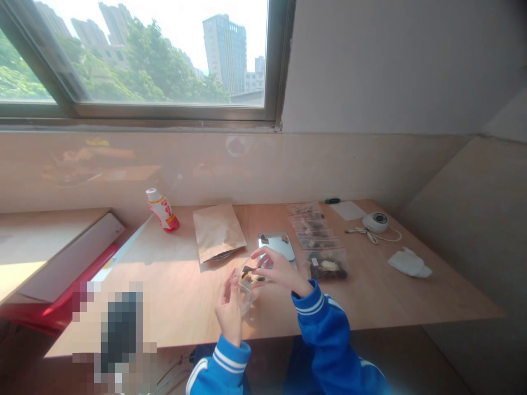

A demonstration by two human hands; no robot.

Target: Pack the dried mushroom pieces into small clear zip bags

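My left hand point(229, 304) is closed on a small clear plastic bag point(246, 299) above the table's front part. Dark and pale dried pieces point(257, 278) show at the bag's upper end. My right hand point(276, 267) pinches a dark dried piece point(248, 270) at the bag's mouth; whether its fingers also touch the plastic I cannot tell. Just behind my right hand lies a flat silvery tray or scale point(276, 249), partly covered by that hand, with a few small dark pieces on its far edge.
Filled zip bags point(328, 264) lie in a row on the right. A brown paper pouch point(219, 233) and a white-and-red bottle point(163, 210) are at the back left. Farther right are a white dome camera point(375, 221) with its cable, a crumpled tissue point(409, 263) and a green-handled tool point(332, 201).
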